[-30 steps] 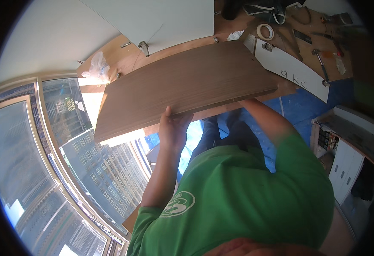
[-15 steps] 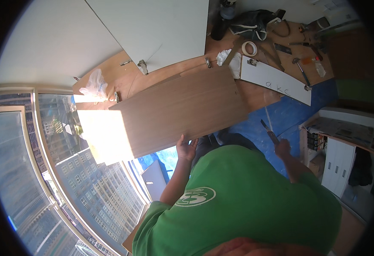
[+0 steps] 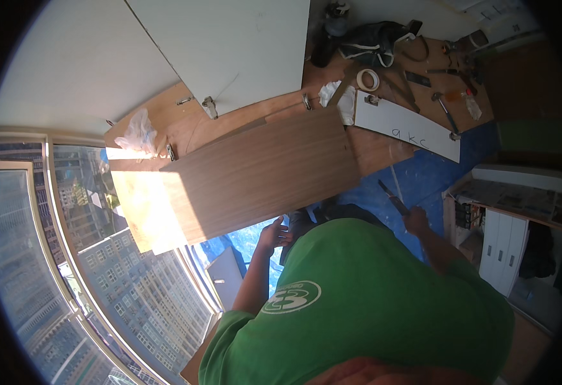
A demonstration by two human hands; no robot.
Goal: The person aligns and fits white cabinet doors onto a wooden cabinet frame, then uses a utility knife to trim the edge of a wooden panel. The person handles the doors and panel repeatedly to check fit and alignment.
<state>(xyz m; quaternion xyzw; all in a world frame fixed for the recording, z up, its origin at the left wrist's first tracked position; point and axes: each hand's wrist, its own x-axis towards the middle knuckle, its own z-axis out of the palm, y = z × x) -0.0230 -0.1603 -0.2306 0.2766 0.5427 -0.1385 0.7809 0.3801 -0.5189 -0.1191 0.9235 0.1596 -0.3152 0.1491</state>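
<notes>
A brown wood-grain board (image 3: 261,173) lies on the workbench, its left end in bright sunlight. My left hand (image 3: 274,235) is just off the board's near edge, thumb and fingers apart, with nothing in it. Out to the right, over the blue floor covering, my right hand (image 3: 415,221) is closed around the handle of a knife (image 3: 393,198). Its thin dark blade points up and to the left, away from the board.
Beyond the board, a large white panel (image 3: 229,51) stands. A narrow white panel (image 3: 406,125) lies to its right, near a tape roll (image 3: 367,80), a hammer (image 3: 446,109) and a dark bag (image 3: 377,42). A clear plastic bag (image 3: 138,133) sits at left. Windows (image 3: 127,276) line the left side.
My left hand has drawn back from the board's edge toward my body, its fingers now more curled. The right hand with the knife has shifted slightly left in view. The whole view has shifted a little.
</notes>
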